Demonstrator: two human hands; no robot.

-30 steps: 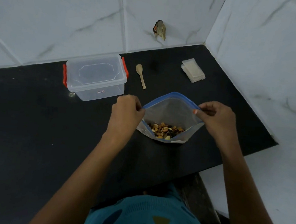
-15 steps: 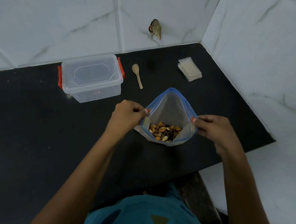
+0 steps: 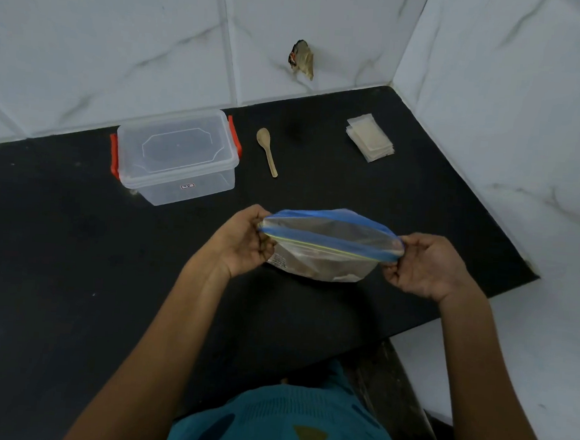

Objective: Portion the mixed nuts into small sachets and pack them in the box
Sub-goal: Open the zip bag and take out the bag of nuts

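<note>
Your left hand point(image 3: 242, 242) pinches left end of zip bag point(image 3: 323, 256), your right hand point(image 3: 424, 263) pinches right end. Blue zip band stretched flat between them (contents blurred behind plastic). Bag over middle of black counter point(image 3: 56, 255). Lidded clear box point(image 3: 176, 153) at 10 o'clock from bag, wooden spoon point(image 3: 267, 151) at 11, stack of sachets point(image 3: 370, 137) at 1, near wall corner.

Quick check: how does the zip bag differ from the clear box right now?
The left hand and right hand pinch the zip bag at its blue rim; the clear box stands untouched on the counter. The bag is soft, its mouth slightly parted; the box is rigid, lid on, red clips. Both are see-through plastic.
</note>
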